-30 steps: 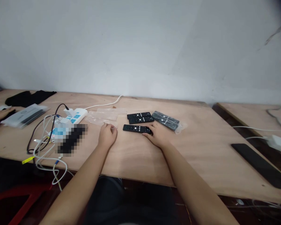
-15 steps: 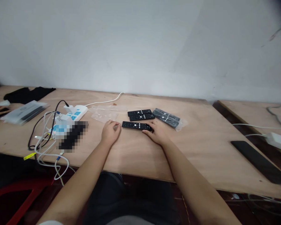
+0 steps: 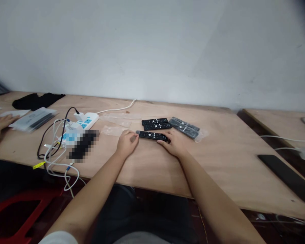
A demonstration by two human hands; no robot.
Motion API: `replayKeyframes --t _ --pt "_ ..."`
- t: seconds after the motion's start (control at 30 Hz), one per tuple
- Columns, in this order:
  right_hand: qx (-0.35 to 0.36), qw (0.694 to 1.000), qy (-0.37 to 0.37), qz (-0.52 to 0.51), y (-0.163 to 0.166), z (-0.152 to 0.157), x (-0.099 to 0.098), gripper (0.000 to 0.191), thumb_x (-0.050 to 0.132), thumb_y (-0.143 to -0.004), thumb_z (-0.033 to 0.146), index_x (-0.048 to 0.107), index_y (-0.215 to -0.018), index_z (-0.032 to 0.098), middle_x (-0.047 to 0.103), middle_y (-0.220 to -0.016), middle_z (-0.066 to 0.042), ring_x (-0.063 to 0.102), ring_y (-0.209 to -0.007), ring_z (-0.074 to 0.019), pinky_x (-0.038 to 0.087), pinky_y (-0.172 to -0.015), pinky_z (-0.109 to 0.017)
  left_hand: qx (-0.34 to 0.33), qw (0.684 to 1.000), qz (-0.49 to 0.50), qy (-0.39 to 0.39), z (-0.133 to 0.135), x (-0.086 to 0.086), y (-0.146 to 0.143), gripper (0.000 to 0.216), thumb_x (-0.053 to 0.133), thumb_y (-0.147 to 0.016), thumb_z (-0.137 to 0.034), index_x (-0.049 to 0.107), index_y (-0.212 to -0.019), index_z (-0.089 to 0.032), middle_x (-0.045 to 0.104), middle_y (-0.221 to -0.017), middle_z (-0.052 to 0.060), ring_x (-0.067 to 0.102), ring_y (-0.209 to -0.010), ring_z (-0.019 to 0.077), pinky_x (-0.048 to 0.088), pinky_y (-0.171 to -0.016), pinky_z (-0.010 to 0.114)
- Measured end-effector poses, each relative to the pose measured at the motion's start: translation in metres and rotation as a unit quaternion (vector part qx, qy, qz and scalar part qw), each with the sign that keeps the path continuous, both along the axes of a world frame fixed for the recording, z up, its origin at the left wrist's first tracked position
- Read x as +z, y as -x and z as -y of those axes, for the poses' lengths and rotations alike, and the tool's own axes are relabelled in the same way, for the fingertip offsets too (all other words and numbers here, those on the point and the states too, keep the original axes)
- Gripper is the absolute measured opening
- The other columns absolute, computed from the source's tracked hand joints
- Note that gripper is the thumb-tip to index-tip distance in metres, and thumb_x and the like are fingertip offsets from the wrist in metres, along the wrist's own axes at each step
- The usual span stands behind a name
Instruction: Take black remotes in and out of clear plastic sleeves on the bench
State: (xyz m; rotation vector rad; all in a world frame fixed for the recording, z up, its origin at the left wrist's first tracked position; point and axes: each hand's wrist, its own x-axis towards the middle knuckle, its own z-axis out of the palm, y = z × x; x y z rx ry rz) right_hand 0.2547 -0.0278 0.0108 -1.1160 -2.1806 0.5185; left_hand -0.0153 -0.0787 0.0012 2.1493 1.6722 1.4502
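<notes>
A black remote control [image 3: 152,136] lies buttons up, its length running left to right between my hands. My right hand [image 3: 173,144] is closed around its right end, thumb along the near edge. At the opposite end, my left hand [image 3: 127,143] pinches the tip, where a small greyish patch shows; I cannot tell what that patch is. Just beyond are two more black remotes [image 3: 156,126], lying side by side and touching. To their right, remotes in clear plastic sleeves [image 3: 185,127] lie at a slant.
Clear plastic bags [image 3: 114,130] lie left of the remotes. Further left are a white power strip [image 3: 92,118], tangled cables [image 3: 47,159] and a blurred-out dark object [image 3: 83,145]. A co-worker's hand [image 3: 3,122] rests by wrapped packages [image 3: 34,119]. A black phone-like slab [image 3: 286,176] lies right.
My left hand has come to the remote's left end, where a gap showed before. The remote tilts slightly now. The whole view has shifted a little, and the co-worker's hand has moved.
</notes>
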Motion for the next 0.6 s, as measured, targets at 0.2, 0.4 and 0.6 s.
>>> replayKeyframes --t 0.2,0.4,0.6 --pt "0.009 1.000 0.000 -0.008 0.006 0.000 -0.004 0.040 0.072 -0.088 0.046 0.072 -0.120 0.023 0.064 -0.113 -0.011 0.061 -0.109 -0.0287 0.050 -0.100 -0.048 -0.025 0.998 -0.054 0.007 0.003 0.003 -0.006 0.012 0.067 -0.091 -0.030 0.074 -0.096 -0.022 0.069 -0.096 0.006 0.063 -0.095 0.0223 0.051 -0.089 0.039" --pt "0.009 1.000 0.010 -0.025 -0.004 0.000 0.001 0.042 0.071 -0.089 0.045 0.069 -0.126 0.026 0.064 -0.118 -0.010 0.060 -0.114 -0.0297 0.049 -0.102 -0.050 0.005 0.990 -0.131 0.048 0.009 0.009 0.001 0.059 0.080 -0.079 -0.050 0.064 -0.129 -0.024 0.062 -0.138 0.014 0.053 -0.132 0.0335 0.036 -0.112 0.051" --pt "0.009 0.999 0.036 -0.036 -0.015 -0.001 -0.003 0.049 0.074 -0.086 0.046 0.067 -0.131 0.026 0.066 -0.117 -0.010 0.063 -0.108 -0.0286 0.053 -0.096 -0.050 0.001 0.985 -0.158 0.069 0.005 0.006 0.009 0.075 0.078 -0.080 -0.057 0.055 -0.141 -0.021 0.056 -0.148 0.018 0.045 -0.143 0.0368 0.028 -0.117 0.054"
